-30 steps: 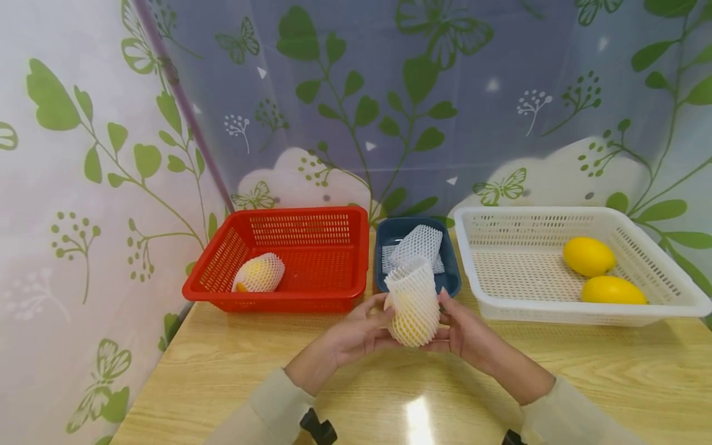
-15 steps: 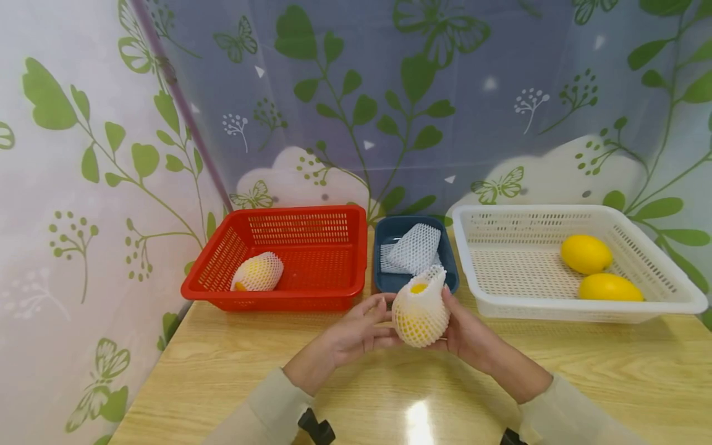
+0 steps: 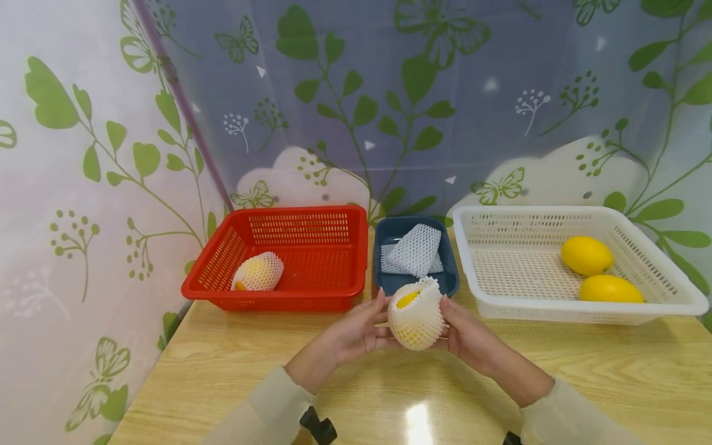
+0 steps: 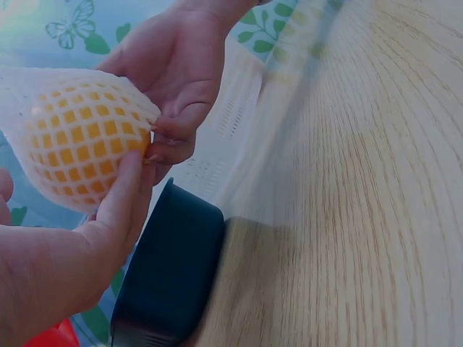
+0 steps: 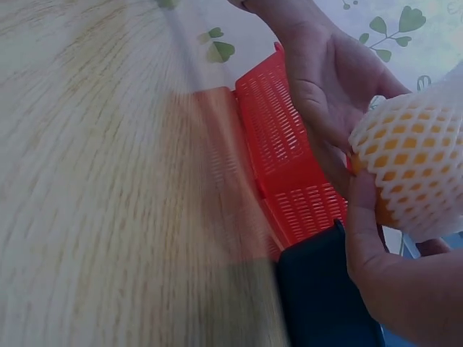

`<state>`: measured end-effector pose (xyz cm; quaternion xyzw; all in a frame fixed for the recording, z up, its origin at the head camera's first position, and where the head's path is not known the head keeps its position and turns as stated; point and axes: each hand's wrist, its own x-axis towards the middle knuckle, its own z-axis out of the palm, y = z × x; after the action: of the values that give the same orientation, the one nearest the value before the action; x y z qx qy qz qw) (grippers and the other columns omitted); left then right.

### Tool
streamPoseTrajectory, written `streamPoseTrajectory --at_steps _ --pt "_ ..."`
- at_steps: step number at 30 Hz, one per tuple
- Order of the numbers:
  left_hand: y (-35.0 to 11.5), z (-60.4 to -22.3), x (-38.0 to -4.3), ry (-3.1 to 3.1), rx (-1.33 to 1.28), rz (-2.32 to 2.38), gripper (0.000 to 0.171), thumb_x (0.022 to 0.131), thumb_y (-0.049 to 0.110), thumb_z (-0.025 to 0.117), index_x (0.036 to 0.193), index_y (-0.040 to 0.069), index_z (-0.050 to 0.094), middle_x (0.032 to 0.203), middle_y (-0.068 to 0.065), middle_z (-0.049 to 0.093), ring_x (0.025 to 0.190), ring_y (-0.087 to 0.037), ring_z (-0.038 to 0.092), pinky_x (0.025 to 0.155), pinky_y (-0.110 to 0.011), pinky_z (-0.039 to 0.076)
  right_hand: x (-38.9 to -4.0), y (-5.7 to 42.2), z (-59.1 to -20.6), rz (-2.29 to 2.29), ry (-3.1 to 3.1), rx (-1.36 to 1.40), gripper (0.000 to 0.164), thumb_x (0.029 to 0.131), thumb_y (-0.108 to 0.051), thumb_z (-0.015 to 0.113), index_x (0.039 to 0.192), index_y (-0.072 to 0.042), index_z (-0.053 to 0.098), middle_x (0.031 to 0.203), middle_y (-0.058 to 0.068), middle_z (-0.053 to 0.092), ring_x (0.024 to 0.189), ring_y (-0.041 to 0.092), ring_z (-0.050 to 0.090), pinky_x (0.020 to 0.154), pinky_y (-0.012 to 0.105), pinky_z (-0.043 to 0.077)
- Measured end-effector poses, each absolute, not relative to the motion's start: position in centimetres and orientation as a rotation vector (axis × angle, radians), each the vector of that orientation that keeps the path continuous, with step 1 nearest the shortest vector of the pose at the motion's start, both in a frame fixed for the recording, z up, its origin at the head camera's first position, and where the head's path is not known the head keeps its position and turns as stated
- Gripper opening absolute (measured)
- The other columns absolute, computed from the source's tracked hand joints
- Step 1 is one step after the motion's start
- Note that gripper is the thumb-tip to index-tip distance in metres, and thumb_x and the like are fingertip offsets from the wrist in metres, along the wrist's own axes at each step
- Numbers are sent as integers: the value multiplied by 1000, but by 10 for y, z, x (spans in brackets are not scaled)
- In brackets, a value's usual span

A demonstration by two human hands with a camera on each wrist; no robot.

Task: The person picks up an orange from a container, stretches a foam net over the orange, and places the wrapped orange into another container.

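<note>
Between my two hands is a yellow oval fruit in a white foam net sleeve (image 3: pixel 417 327), held above the table in front of the blue tray. My left hand (image 3: pixel 356 330) grips its left side and my right hand (image 3: pixel 470 337) its right side, thumbs toward the top. Yellow peel shows through the sleeve's open upper end, whose edge is folded unevenly. In the left wrist view, fingertips of both hands meet at the lower end of the netted fruit (image 4: pixel 83 144). The right wrist view shows orange-yellow peel bare at that end of the fruit (image 5: pixel 387 210).
A red basket (image 3: pixel 289 301) at left holds one netted fruit (image 3: pixel 258 272). The small blue tray (image 3: pixel 389 284) contains white foam net sleeves (image 3: pixel 417 247). At right, a white basket (image 3: pixel 517 309) holds two bare yellow fruits (image 3: pixel 586 255). A patterned cloth hangs behind.
The sleeve's upper part stood tall over the fruit a second ago; it has since come down and opened, baring yellow peel at the top. The fruit has tilted. Both hands stay around it.
</note>
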<state>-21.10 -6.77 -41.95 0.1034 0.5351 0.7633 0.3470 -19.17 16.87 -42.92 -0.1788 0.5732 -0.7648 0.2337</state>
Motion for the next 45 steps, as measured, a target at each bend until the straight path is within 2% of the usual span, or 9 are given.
streamPoseTrajectory --at_steps 6,11,14,18,21,24,30,38,45 --pt "-68 -419 -211 1402 249 1980 76 94 59 47 146 5 36 133 -14 50 107 -28 58 101 -50 44 -189 168 -434 -2157 1546 -489 42 106 -33 37 138 -6 38 113 -3 63 102 13 65 86 31 55" --pt "-68 -419 -210 1420 232 1983 71 95 58 46 143 6 42 121 -8 54 103 -25 58 100 -50 46 -188 165 -437 -2159 1546 -447 57 105 -28 40 145 10 23 114 -2 63 103 14 65 85 31 55" --pt "-68 -420 -210 1423 228 1988 67 97 56 44 141 5 44 118 -7 56 101 -25 60 99 -51 46 -187 165 -436 -2147 1554 -426 64 106 -28 41 146 14 15 115 -2 62 103 14 65 86 31 55" --pt "-69 -420 -210 1422 231 1985 61 101 51 40 141 5 45 118 -7 56 101 -25 61 101 -52 44 -188 166 -434 -2141 1533 -403 54 106 -29 39 145 5 24 116 -2 60 104 15 65 88 31 54" --pt "-69 -420 -210 1429 239 1975 59 102 48 41 142 6 43 124 -10 55 104 -27 60 102 -54 42 -188 166 -434 -2138 1515 -392 40 107 -33 35 137 -7 40 116 -1 61 101 18 66 88 33 55" --pt "-68 -419 -210 1448 225 1966 57 101 46 45 143 8 43 133 -14 49 109 -32 57 102 -55 42 -189 166 -433 -2131 1505 -380 38 106 -39 33 129 -14 48 116 0 62 98 20 68 86 35 55" --pt "-68 -424 -209 1452 196 1971 52 101 42 42 142 10 42 135 -16 45 109 -34 55 100 -55 43 -190 164 -430 -2077 1505 -354 50 104 -49 31 130 -10 48 113 2 65 98 22 69 84 37 56" --pt "-66 -430 -208 1493 152 1966 41 102 31 47 137 9 43 129 -11 52 100 -26 57 86 -41 54 -188 162 -427 -1971 1613 -341 55 104 -51 31 126 -5 51 106 3 63 92 17 66 80 30 56" --pt "-65 -433 -205 1490 124 2000 44 103 17 43 145 7 38 117 -12 56 92 -24 63 89 -46 53 -187 157 -427 -1973 1642 -138 60 99 -57 39 124 -3 49 101 6 61 88 20 66 76 32 58"
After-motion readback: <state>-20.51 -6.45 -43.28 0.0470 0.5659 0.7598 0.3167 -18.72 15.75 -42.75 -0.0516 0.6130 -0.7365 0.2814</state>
